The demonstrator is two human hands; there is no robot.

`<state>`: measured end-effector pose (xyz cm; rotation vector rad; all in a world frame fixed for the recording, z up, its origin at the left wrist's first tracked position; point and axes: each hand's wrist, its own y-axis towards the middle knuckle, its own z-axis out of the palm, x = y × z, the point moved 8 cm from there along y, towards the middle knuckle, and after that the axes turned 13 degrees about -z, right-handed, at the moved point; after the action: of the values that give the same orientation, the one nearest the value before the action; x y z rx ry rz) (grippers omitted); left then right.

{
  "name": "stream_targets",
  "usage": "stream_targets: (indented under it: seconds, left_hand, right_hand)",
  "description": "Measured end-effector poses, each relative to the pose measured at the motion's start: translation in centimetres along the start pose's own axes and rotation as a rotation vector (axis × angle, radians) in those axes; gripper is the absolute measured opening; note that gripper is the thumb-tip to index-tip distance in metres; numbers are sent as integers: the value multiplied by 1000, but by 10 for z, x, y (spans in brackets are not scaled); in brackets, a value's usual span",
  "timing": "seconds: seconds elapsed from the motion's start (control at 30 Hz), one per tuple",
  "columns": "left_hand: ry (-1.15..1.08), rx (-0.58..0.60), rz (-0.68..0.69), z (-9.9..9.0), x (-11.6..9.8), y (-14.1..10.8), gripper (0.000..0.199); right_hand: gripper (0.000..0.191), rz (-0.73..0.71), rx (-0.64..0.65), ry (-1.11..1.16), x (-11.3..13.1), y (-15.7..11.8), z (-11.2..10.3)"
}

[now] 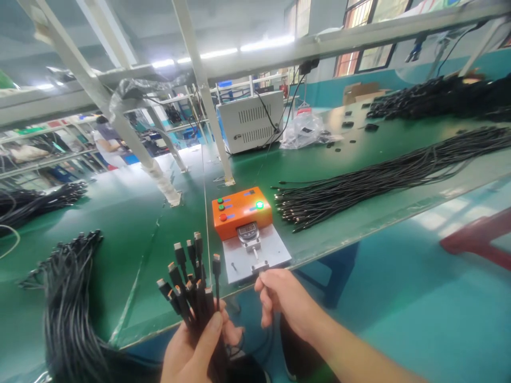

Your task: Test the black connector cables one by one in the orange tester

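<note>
My left hand is closed around a bunch of black USB cables, whose plugs with metal tips and some orange edges point up and fan out. My right hand pinches a black cable at the front edge of a metal plate. That cable's plug end is mostly hidden by the fingers and the small clamp block. Behind the block sits a digital gauge with a lit display, set against an orange tester box. The box has green and red buttons, and a green lamp glows on it.
Bundled black cables lie on the green bench to the right, and another bundle hangs over its edge at left. A grey metal case and a clear plastic bag stand behind. White posts rise from the bench.
</note>
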<state>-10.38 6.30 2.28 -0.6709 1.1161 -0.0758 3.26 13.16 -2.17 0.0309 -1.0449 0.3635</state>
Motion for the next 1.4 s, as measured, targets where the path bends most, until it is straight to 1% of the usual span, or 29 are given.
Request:
stream_targets:
  seconds: [0.07, 0.13, 0.23, 0.27, 0.3, 0.33, 0.37, 0.43, 0.47, 0.5, 0.53, 0.57, 0.6, 0.67, 0.7, 0.73, 0.77, 0.8, 0.87, 0.9, 0.97, 1.07, 1.2, 1.4]
  left_hand:
    - [-1, -32, -18, -4, 1, 1, 33]
    - [28, -48, -23, -6, 0, 2, 36]
    - [116, -11, -4, -4, -2, 2, 33]
    - [141, 2, 15, -3, -2, 1, 31]
    - [163, 9, 37, -2, -3, 0, 29]
    - [182, 12, 53, -1, -2, -1, 27]
    - [201, 15, 64, 0, -1, -2, 25]
    - [230, 35, 59, 3, 3, -4, 24]
    - [240, 47, 52, 5, 6, -5, 24]
    - [243, 61, 50, 7, 8, -5, 24]
    - [247, 70, 56, 9, 9, -7, 24]
    - [257, 72, 69, 11, 9, -8, 23]
    - [277, 74, 80, 13, 9, -9, 23]
    - [315, 77, 94, 19, 11, -11, 23]
    - [318, 77, 96, 21, 12, -11, 24]
    - [303, 86, 87, 24, 14, -11, 25]
    - [271, 90, 79, 25, 16, -10, 26]
    - [230, 79, 78, 23, 16, -9, 28]
    - [153, 9, 97, 15, 13, -7, 28]
    - [113, -36, 107, 9, 11, -6, 27]
    - [44, -85, 119, 0, 6, -7, 26]
    - [11, -42, 123, 0, 0, -9, 24]
    - [40, -43, 139, 7, -2, -12, 22]
    - [55, -82, 136, 10, -1, -12, 25]
  right_hand:
    - [24, 2, -2, 2, 0, -1, 2]
    - [25, 19, 5, -19, -2, -7, 2]
    - [30, 78, 31, -77, -9, -21, -6]
    - [30, 103, 59, -138, -11, -26, -11]
    - [30, 113, 91, -255, -12, -29, -19]
    - [30, 100, 103, -442, -9, -32, -30]
    - [30, 66, 90, -684, -2, -33, -43]
    - [33, -43, -11, -1175, 25, -32, -63]
    - [33, -105, -80, -1337, 41, -33, -66]
    - [32, -161, -127, -1408, 55, -34, -63]
    - [30, -211, -135, -1389, 65, -35, -55]
    - [27, -271, -111, -1294, 74, -36, -42]
    - [25, -336, -64, -1138, 80, -38, -25]
    - [21, -436, 37, -739, 88, -42, 9]
    - [20, -450, 68, -565, 88, -44, 22]
    - [20, -440, 66, -409, 86, -44, 30]
    - [21, -416, 41, -277, 81, -44, 34]
    - [24, -384, -9, -162, 75, -42, 32]
    - [25, -302, -113, -6, 61, -38, 21]
    - [24, -250, -132, 19, 53, -35, 16]
    - [20, -133, -116, -19, 37, -31, 6]
    - [18, -1, -78, -119, 19, -26, -5]
    - [18, 31, -51, -156, 9, -18, -7]
    - [19, 33, -33, -161, 9, -12, -6]
